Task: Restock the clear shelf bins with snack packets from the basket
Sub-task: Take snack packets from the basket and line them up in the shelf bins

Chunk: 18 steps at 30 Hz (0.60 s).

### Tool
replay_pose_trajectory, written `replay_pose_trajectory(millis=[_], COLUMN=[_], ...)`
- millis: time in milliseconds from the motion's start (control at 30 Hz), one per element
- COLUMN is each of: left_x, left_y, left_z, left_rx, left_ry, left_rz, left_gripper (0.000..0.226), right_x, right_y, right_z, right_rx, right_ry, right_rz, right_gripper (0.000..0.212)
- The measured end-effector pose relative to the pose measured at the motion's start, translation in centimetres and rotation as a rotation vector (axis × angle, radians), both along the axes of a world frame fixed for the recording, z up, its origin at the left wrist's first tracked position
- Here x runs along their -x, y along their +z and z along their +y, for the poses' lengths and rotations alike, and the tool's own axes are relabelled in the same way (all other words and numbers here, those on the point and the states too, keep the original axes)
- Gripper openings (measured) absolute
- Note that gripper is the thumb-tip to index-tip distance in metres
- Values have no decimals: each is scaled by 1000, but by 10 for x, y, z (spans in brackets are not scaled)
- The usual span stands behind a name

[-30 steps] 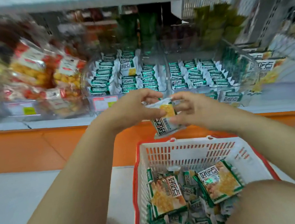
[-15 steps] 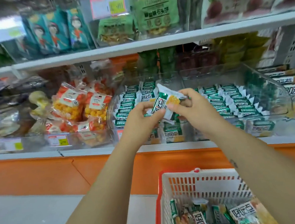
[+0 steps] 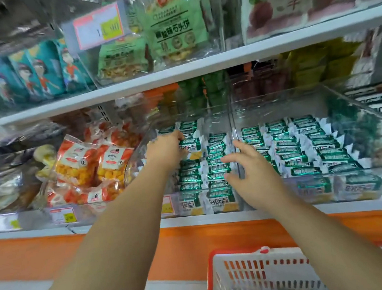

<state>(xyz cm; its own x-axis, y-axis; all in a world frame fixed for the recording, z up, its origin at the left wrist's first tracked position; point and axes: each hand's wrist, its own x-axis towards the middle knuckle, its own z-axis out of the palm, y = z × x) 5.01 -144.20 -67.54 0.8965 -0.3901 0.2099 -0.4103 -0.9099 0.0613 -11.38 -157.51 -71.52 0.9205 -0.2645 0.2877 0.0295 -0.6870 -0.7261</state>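
Shop shelving, both arms reaching into a clear bin.
Nearest, at 6 o'clock, stands the white basket [image 3: 254, 268]; beyond it the right hand [image 3: 253, 174] hovers over green rows, fingers spread and empty; farther, at 11 o'clock, the left hand [image 3: 166, 151] pinches a snack packet [image 3: 191, 147] inside the left clear bin [image 3: 215, 122].

Left hand [image 3: 166, 150]: fingertips hidden among packets in clear bin [image 3: 138, 158]; grip on snack packet [image 3: 191, 147] unclear. Basket [image 3: 261, 275] cut by bottom edge, contents barely visible. Price tag [image 3: 98, 25] digits smeared. Far-left bags [image 3: 8, 184] blurred. Right hand [image 3: 250, 174] covers lower divider [image 3: 231, 122].
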Motion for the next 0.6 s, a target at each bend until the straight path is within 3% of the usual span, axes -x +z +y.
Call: replay_pose_trajectory(millis=[267,400,600], left_x=[-13,-16,-15], left_y=[-24,-27,-22], left_z=[-9,-15,-23], left_rx=[-50,-202,-327], left_ry=[70,-49,-14], left_rz=[-54,-155,-178], left_gripper=[53,47,49], right_x=[3,2,1], right_y=[0,0,-2], right_z=[-5,-3,3], right_rx=[-10,-18,34], right_ry=[23,14,-12], right_rz=[-3,-16,-3], right_gripper=[27,25,22])
